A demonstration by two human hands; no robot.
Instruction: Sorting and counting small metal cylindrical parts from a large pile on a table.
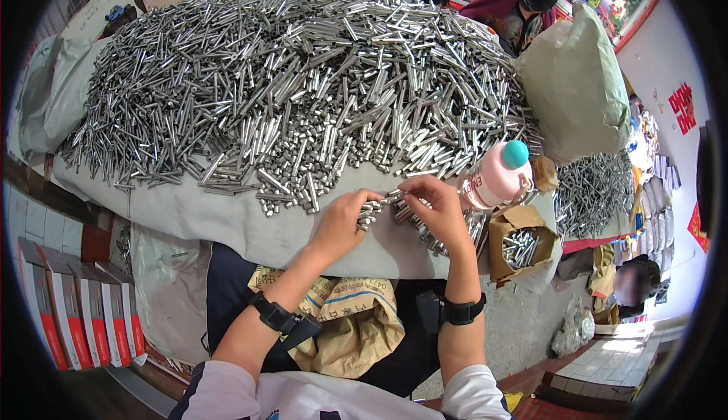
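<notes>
My left hand (pixel 343 223) is curled at the table's near edge around several short metal cylinders (pixel 368 215). Facing it, my right hand (pixel 438 206) pinches a small shiny metal tube (pixel 395 195) between thumb and fingers, and the two hands are a short gap apart. Below the right hand lies a small heap of metal tubes (pixel 432 239), partly hidden by it. Just beyond both hands, short cylinders (pixel 292 166) spill from the front of a huge pile of metal tubes (pixel 303 71).
The pile covers most of the cloth-covered table (pixel 182 211). At right stand a pink bottle (pixel 493 181) with a teal cap and an open cardboard box (pixel 506 257) of metal parts. A pale sack (pixel 572 86) is behind them. Other people sit along the far side.
</notes>
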